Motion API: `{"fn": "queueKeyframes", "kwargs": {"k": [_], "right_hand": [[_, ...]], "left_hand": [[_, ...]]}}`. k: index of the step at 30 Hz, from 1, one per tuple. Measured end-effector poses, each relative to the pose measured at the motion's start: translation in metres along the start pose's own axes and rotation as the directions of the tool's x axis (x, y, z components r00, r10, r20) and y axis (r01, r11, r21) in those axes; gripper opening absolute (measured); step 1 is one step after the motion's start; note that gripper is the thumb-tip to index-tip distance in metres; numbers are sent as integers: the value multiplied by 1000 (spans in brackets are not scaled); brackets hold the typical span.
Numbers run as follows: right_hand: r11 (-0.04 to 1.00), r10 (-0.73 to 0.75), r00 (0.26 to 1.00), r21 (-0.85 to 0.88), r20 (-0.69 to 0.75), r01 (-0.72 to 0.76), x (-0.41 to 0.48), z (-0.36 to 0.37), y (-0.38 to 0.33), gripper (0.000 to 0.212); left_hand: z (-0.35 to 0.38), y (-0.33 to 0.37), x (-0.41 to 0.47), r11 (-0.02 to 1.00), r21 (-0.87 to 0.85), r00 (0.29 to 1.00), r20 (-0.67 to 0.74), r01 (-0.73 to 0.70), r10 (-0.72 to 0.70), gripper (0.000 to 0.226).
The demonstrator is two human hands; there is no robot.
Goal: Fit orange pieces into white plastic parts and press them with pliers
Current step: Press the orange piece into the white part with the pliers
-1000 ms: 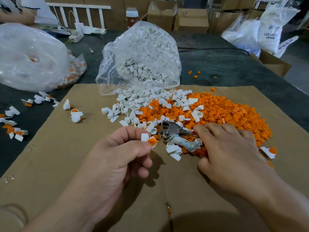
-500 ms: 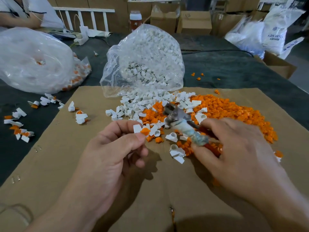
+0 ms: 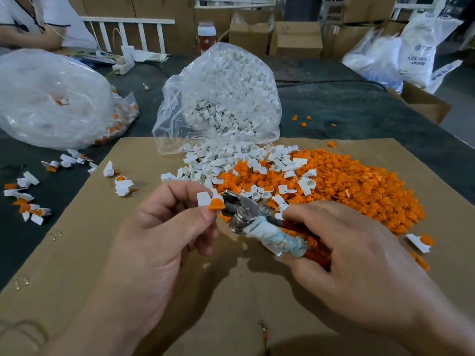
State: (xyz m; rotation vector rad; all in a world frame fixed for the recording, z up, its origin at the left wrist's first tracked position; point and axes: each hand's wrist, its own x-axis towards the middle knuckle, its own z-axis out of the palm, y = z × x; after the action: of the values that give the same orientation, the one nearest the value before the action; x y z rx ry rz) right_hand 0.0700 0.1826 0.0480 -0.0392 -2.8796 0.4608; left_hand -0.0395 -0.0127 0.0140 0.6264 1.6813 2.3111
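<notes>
My left hand [image 3: 154, 235] pinches a white plastic part [image 3: 203, 199] between thumb and forefinger, held up above the cardboard sheet [image 3: 77, 253]. The part is a small flat white tab, and an orange piece [image 3: 216, 204] with a rounded cap sits against its lower right edge. My right hand [image 3: 347, 253] has its fingers curled round the pliers [image 3: 246, 211]. They have red handles, one wrapped in grubby whitish tape, and a steel head. The head's tip is right up against the orange piece; I cannot tell whether it is biting on it.

Behind the pliers on the cardboard lies a broad heap of orange pieces [image 3: 359, 186], with loose white parts [image 3: 231, 160] strewn over its left side. Those spill from a clear bag [image 3: 226, 98] lying open at the cardboard's far edge. A second, cloudier bag [image 3: 46, 98] sits on the dark desk [image 3: 347, 106] to the left. Near it, fitted white-and-orange pieces [image 3: 25, 191] are scattered on the desk. My right hand hides part of the heap and most of the handles.
</notes>
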Motion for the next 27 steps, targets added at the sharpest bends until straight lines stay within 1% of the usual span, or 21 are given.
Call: {"fn": "queueKeyframes", "kwargs": {"k": [4, 13, 19, 23, 27], "right_hand": [[1000, -13, 1000, 22, 0, 13, 0, -1, 0, 49], [999, -31, 999, 38, 27, 30, 0, -1, 0, 41], [999, -29, 999, -25, 25, 29, 0, -3, -3, 37], [1000, -7, 997, 3, 74, 7, 1, -3, -2, 38], [1000, -7, 998, -14, 62, 8, 0, -3, -2, 35]], "left_hand": [[-1, -1, 0, 999, 48, 1000, -2, -14, 14, 17], [-2, -2, 2, 994, 99, 998, 45, -42, 37, 18], [-5, -3, 1, 990, 134, 998, 57, -45, 38, 20], [-5, -3, 1, 989, 141, 998, 48, -42, 36, 19], [-4, -2, 0, 990, 133, 997, 65, -43, 35, 18]]}}
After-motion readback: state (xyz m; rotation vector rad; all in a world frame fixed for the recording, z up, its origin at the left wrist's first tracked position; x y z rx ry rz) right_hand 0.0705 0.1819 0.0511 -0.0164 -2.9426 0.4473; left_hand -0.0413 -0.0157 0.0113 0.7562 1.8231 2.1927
